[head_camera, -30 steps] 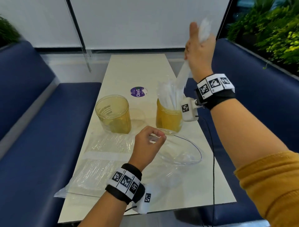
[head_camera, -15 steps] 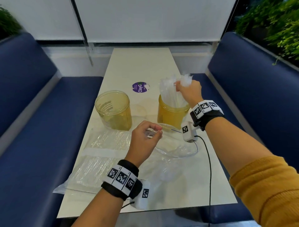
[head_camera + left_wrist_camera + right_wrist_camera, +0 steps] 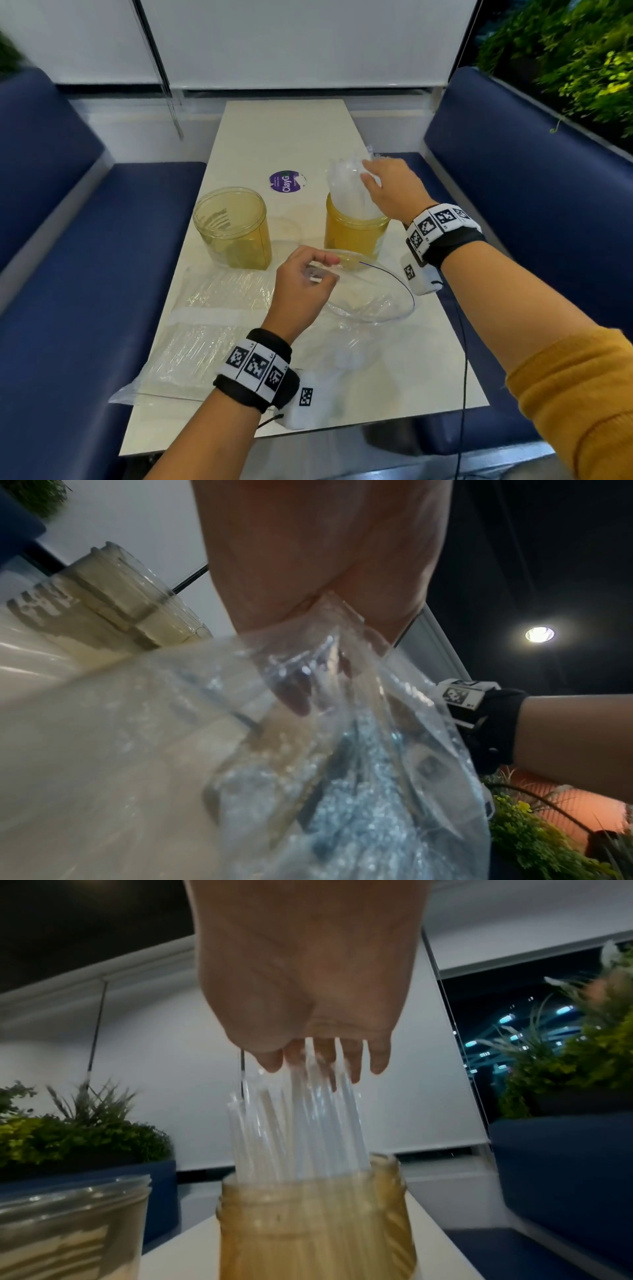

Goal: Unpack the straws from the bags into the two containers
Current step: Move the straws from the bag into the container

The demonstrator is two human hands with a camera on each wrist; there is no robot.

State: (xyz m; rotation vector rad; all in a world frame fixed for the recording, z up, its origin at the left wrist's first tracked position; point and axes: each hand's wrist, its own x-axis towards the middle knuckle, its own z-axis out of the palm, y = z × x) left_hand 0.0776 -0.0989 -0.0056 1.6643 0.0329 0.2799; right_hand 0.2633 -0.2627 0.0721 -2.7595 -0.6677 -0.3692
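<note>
Two yellowish see-through jars stand mid-table. The left jar (image 3: 233, 228) (image 3: 68, 1229) holds no straws. In the right jar (image 3: 356, 236) (image 3: 315, 1229) stand several clear-wrapped straws (image 3: 344, 192) (image 3: 298, 1131). My right hand (image 3: 368, 174) (image 3: 322, 1061) hovers over them, fingers straight and spread, tips touching the straw tops. Nearer me, my left hand (image 3: 322, 274) (image 3: 298, 696) pinches the rim of an open clear bag (image 3: 373, 298) (image 3: 342, 764), whose mouth gapes toward the right jar.
A sealed clear bag of straws (image 3: 212, 325) lies flat on the near left of the white table (image 3: 284, 137). A round purple sticker (image 3: 286, 181) sits behind the jars. Blue benches (image 3: 102, 240) flank the table. A black cable (image 3: 464, 342) hangs off the right edge.
My right hand dropped from high above the table with a bundle of straws, set them in the right jar and loosened its fingers. The left hand kept hold of the bag rim.
</note>
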